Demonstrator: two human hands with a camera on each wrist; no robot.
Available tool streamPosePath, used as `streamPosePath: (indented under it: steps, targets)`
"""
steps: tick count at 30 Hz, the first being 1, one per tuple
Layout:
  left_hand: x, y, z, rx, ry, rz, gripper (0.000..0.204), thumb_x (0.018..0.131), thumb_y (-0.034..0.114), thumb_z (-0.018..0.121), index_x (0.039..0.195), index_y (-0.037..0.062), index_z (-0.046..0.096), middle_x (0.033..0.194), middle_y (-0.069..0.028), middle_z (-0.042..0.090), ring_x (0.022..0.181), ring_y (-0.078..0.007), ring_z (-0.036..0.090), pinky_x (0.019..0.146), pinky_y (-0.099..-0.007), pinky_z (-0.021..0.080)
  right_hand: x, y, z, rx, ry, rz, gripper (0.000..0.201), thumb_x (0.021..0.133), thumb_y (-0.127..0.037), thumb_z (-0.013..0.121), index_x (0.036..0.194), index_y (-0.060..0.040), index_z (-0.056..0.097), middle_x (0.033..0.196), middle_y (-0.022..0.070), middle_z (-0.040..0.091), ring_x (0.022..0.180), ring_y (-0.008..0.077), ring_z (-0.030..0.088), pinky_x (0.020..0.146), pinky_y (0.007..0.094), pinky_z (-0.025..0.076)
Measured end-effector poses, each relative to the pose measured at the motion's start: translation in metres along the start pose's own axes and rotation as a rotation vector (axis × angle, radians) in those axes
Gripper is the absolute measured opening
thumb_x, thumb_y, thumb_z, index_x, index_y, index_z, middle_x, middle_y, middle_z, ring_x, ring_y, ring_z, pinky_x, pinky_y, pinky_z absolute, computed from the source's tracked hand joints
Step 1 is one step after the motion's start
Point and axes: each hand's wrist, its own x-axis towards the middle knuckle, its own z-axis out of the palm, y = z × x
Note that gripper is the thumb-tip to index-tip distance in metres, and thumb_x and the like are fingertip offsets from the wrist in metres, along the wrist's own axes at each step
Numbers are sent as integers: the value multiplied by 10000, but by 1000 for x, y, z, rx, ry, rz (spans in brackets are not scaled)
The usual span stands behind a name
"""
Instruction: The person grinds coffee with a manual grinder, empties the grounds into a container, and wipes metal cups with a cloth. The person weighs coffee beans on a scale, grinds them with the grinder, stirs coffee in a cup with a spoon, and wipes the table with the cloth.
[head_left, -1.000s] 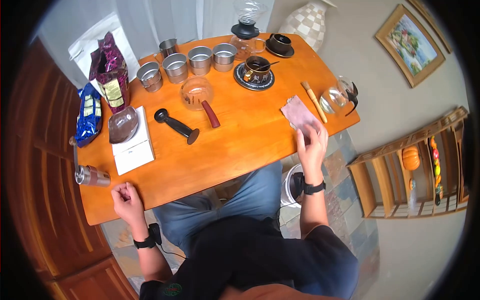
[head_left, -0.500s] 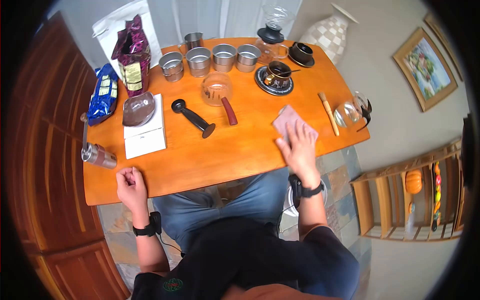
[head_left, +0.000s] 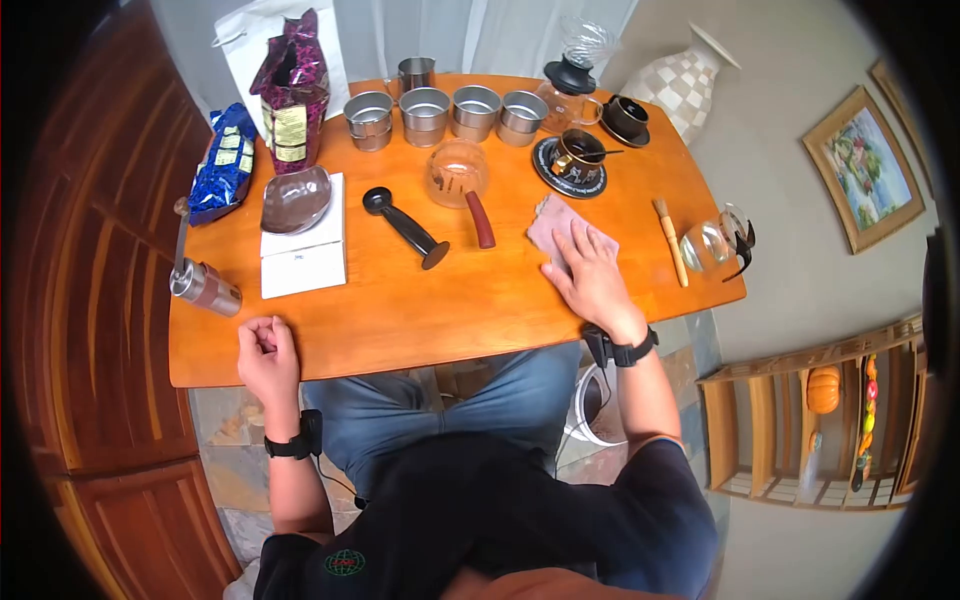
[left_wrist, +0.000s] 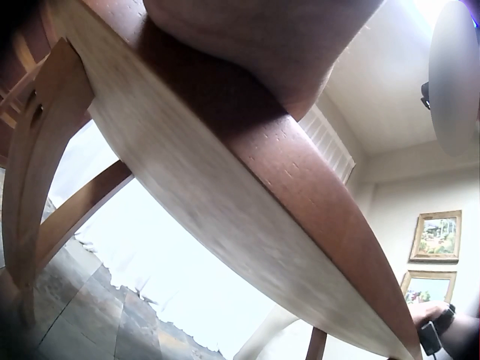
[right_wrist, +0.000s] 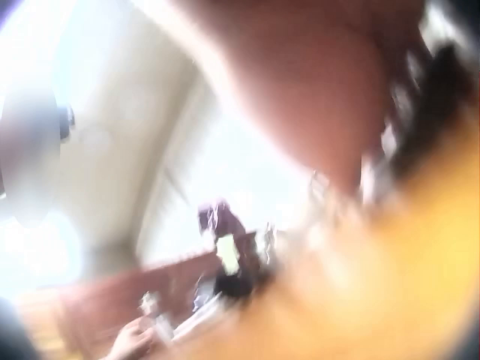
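Note:
In the head view the right hand (head_left: 597, 290) lies with spread fingers on a pink cloth (head_left: 562, 232) on the wooden table (head_left: 430, 315). The left hand (head_left: 268, 362) rests at the table's front left edge, fingers curled in, with nothing visible in it. A hand grinder (head_left: 207, 289) lies just behind it. To the right of the cloth is a wooden brush (head_left: 671, 245). Left of it is a glass pan with a red handle (head_left: 481, 221). The right wrist view is blurred; the left wrist view shows part of the left hand (left_wrist: 262, 37) over the table edge.
Along the back stand several metal cups (head_left: 424, 115), a glass dripper (head_left: 570, 90) and dark cups on saucers (head_left: 570, 180). A black scoop (head_left: 405, 228), white box (head_left: 303, 270), brown dish (head_left: 296, 200) and coffee bags (head_left: 223, 165) lie left. A glass pot (head_left: 707, 245) is far right.
The right hand has come down flat onto the cloth, and both have moved left across the table. The head view has shifted. The left hand remains at the table's edge.

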Motion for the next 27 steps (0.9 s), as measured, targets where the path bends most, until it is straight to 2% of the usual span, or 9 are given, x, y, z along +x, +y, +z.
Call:
streamPosePath:
  steps: [2,4,6,11,17,21,27]
  targets:
    - [-1,-2,-1,-11,17,-1,114,918,112,710,909,48,617,606,20,499,540,-71,459,532,-241,411,-11,-8,-5,-17,-109,-117,587,968,-413,610,1443,-82,520,1549,262,385,1443,474,326,1180,559,256]
    - [0,-3,0,-21,33,8,114,915,112,713,911,49,619,608,17,509,539,-74,465,533,-245,419,-21,-10,-10,-32,-131,-152,616,951,-415,636,1453,-81,511,1563,259,365,1446,478,317,1186,534,266]
    - [0,-3,0,-13,34,-4,111,915,110,713,913,49,620,608,16,509,540,-74,465,534,-244,420,-29,-11,-22,67,-179,-186,629,937,-393,664,1462,-85,505,1569,259,356,1453,476,307,1191,508,270]
    - [0,-2,1,-6,26,8,103,914,102,711,917,50,622,607,12,506,539,-74,467,535,-239,418,-38,-10,-33,204,-186,-130,635,910,-323,718,1447,-53,514,1548,261,390,1460,450,316,1195,479,279]
    - [-1,-3,0,-34,2,-3,99,918,99,708,920,47,624,619,29,504,543,-60,448,530,-228,406,-21,-3,-36,337,-127,-76,560,913,-324,711,1321,43,595,1447,269,511,1392,394,449,1170,431,336]
    - [-1,-5,1,-30,13,2,102,921,100,709,924,41,627,627,32,504,551,-54,446,533,-219,405,1,3,-20,197,-76,-146,536,951,-339,652,1314,52,596,1432,275,521,1363,406,467,1153,434,356]
    - [-1,-1,-1,-34,18,8,98,922,92,707,922,35,626,628,31,506,555,-53,452,536,-217,408,32,-4,-7,52,-91,-235,564,960,-332,635,1348,70,555,1462,281,485,1371,417,452,1157,445,352]
